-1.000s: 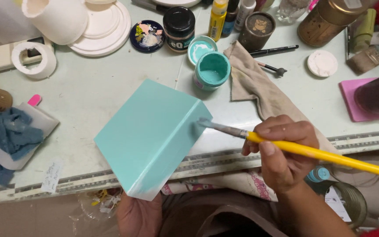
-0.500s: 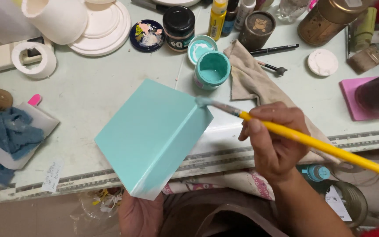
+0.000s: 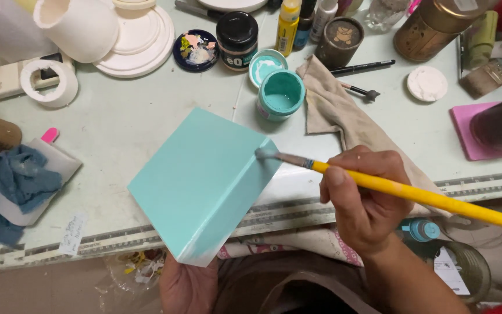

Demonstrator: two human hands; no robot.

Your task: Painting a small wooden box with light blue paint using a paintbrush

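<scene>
The right hand (image 3: 367, 203) had its fingers (image 3: 355, 168) clenched around a long yellow-handled paintbrush (image 3: 390, 187), whose bristle tip touched the upper right edge of a smooth turquoise box (image 3: 201, 180). The left hand (image 3: 188, 286) gripped that box from beneath, tilted above the pale bench (image 3: 146, 116) edge. An open jar of turquoise paint (image 3: 280, 96) stood just beyond, beside a crumpled beige cloth (image 3: 335, 113).

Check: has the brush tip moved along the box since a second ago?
Yes. The brush tip has slid up the right edge of the turquoise box, toward the open paint jar, which stayed put. The right hand moved with it.
</scene>
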